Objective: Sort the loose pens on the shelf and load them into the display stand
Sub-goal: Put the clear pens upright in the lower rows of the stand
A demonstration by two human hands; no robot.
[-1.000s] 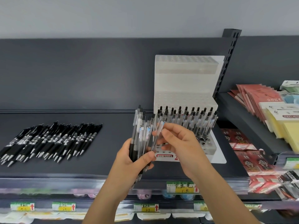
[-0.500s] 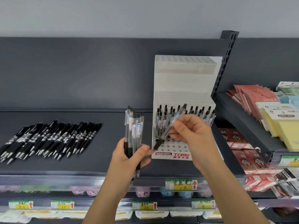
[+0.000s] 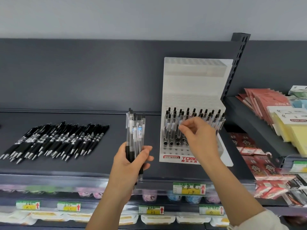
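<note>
the pen point(image 3: 180, 121) that the right hand point(image 3: 199, 138) held slanted a moment ago now stands in the stand point(image 3: 194, 80), thumb and finger pinching its top. one more loaded. the left hand point(image 3: 131, 161) grips the bundle of clear pens point(image 3: 135, 138); black pens point(image 3: 54, 140) wait on the shelf point(image 3: 99, 163).

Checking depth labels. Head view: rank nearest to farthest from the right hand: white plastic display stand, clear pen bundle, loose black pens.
1. White plastic display stand: right hand pinches a clear pen in it.
2. Clear pen bundle: just left, in the left hand.
3. Loose black pens: far left on the dark shelf.
</note>
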